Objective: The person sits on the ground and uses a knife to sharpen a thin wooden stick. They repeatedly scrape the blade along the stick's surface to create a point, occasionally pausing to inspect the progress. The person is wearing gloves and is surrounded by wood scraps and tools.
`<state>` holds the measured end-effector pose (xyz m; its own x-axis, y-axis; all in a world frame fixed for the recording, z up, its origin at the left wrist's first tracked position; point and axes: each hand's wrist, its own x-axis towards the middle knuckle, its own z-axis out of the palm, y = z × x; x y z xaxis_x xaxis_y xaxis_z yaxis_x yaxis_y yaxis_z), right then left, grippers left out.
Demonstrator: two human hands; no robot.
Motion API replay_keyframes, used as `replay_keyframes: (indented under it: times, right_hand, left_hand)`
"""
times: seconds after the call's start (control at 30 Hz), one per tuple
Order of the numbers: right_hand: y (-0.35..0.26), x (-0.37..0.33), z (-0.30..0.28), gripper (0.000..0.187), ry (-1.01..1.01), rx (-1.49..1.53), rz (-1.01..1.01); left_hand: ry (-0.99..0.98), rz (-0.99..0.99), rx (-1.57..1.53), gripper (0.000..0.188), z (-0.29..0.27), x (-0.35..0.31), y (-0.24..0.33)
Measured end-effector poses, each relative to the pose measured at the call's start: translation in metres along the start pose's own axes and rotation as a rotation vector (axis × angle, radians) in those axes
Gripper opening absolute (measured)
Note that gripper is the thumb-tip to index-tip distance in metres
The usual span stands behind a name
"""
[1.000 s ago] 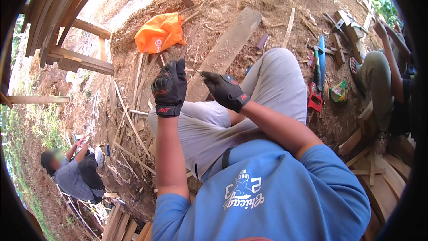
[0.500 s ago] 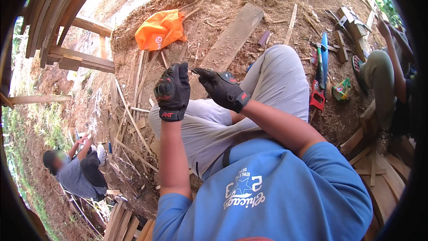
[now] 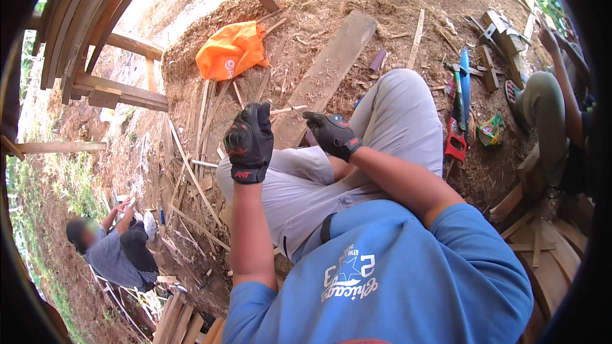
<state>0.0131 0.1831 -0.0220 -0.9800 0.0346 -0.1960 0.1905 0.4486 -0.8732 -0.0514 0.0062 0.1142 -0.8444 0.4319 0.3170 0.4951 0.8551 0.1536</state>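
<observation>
My left hand (image 3: 247,143), in a black glove with red marks, is closed in a fist in front of my left knee. From its right side a thin pale wooden stick (image 3: 288,109) appears to stick out; its other end is hidden by the glove. To the right, my right hand (image 3: 331,135), gloved alike, is apart from the left, its fingertips pressed together close to the stick's free end. Whatever lies between those fingertips is too small to make out. Beyond both hands a wide plank (image 3: 335,57) lies on the ground, sprinkled with shavings.
An orange bag (image 3: 231,51) lies ahead. Right of my knee are a red-handled handsaw (image 3: 455,140), a hammer (image 3: 456,86) and a green packet (image 3: 491,130). One person (image 3: 121,251) sits at left, another (image 3: 549,114) at right. Stacked timber (image 3: 95,19) stands upper left.
My hands, close together before, have drawn apart, the right one moving right and slightly nearer. The thin stick now shows between them.
</observation>
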Motion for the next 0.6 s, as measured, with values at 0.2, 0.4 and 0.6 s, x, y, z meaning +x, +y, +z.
replay_keyframes:
  times: [0.2,0.4,0.6]
  right_hand:
    - [-0.061,-0.020,-0.017,0.039,0.076,0.037,-0.201]
    - [0.026,0.009,0.032,0.040,0.142,-0.026,-0.178]
    - [-0.011,-0.002,0.002,0.040,-0.002,-0.042,0.003]
  left_hand:
    - [0.065,0.012,-0.049,0.034,0.002,-0.005,-0.001]
    - [0.099,0.054,-0.011,0.034,-0.002,-0.005,0.005]
    - [-0.010,-0.025,-0.054,0.030,-0.005,-0.003,0.000]
